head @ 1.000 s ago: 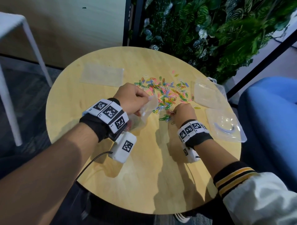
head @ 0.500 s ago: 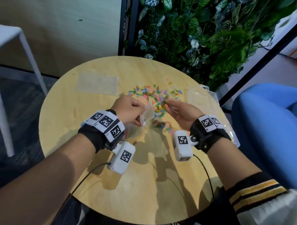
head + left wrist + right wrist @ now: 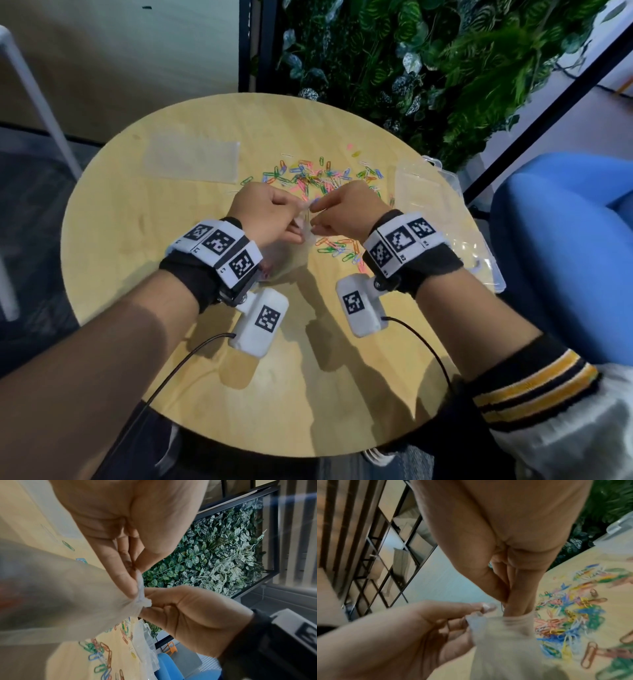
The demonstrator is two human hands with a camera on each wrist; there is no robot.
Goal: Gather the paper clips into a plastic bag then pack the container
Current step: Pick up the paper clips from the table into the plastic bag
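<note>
Both hands meet above the round wooden table [image 3: 137,246]. My left hand [image 3: 301,219] [image 3: 135,588] pinches the rim of a clear plastic bag [image 3: 286,262] [image 3: 60,595] [image 3: 501,642], which hangs below it. My right hand [image 3: 317,221] [image 3: 513,607] has its thumb pressed against its fingers, and the fingertips are tucked into the bag's mouth. A thin bit of clip wire shows between them. Coloured paper clips [image 3: 318,174] [image 3: 565,622] lie scattered beyond the hands. A smaller heap [image 3: 339,250] lies under the right wrist. The clear plastic container [image 3: 421,192] stands open at the table's right edge.
A second flat plastic bag [image 3: 191,157] lies at the table's far left. The container's lid half [image 3: 479,253] reaches the right rim. A blue chair [image 3: 565,240] stands to the right, a white stool leg [image 3: 37,102] to the left, and a plant wall [image 3: 428,68] behind.
The right hand picked clips off the table, lifted them and moved left to the bag's mouth. The left hand kept hold of the bag and raised it slightly.
</note>
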